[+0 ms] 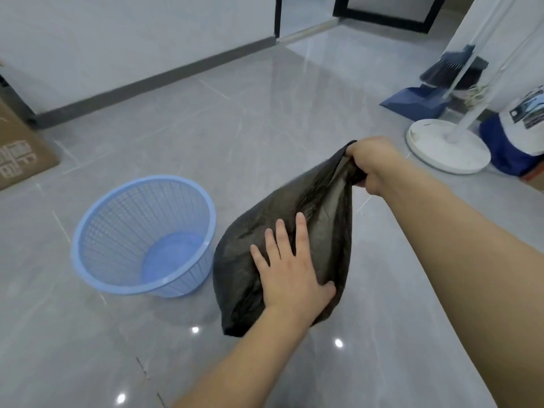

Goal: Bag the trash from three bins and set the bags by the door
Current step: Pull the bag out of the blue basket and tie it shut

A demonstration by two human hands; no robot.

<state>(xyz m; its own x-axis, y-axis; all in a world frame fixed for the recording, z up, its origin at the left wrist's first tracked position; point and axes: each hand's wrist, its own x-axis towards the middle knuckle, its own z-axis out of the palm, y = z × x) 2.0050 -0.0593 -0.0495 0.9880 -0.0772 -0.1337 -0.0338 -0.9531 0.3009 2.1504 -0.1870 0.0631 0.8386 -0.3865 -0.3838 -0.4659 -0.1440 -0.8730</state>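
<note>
A bulging black trash bag (312, 201) hangs just above the grey tiled floor in the middle of the view. My right hand (372, 163) grips its gathered neck at the top. My left hand (290, 266) lies flat against the bag's lower front, fingers spread and straight. To the left of the bag stands a light blue mesh bin (117, 231) with nothing in it, its solid bottom visible.
A cardboard box (20, 148) sits at the left edge. At the right stand a white fan base (435, 151), a blue dustpan with broom (424, 101) and a blue-and-white bag (518, 142). A dark-framed doorway (388, 16) lies at the far end.
</note>
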